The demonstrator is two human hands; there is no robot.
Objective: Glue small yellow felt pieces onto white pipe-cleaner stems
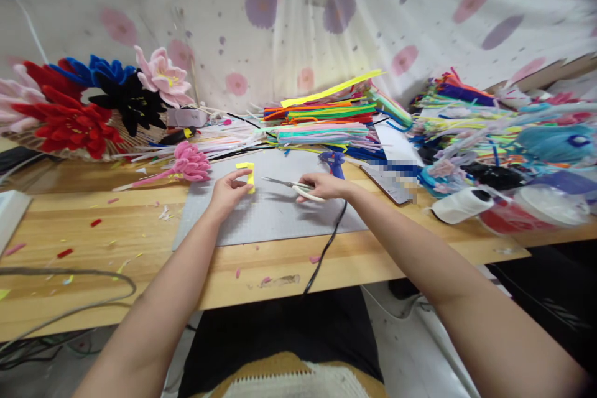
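Over the left part of a grey cutting mat (252,224), my left hand (229,191) pinches a short yellow strip (250,179) that is bent at its top. My right hand (321,186) grips white-handled scissors (284,183), whose blades point left towards the strip without touching it. A blue glue gun (334,163) stands just behind my right hand, and its black cord runs down over the table's front edge.
Bundles of coloured pipe cleaners (326,113) lie behind the mat. Fuzzy flowers (77,127) and a pink flower (191,163) are at left. To the right are a phone (387,183), a white thread spool (461,205) and a plastic tub (536,208). Scraps dot the wooden table (153,224).
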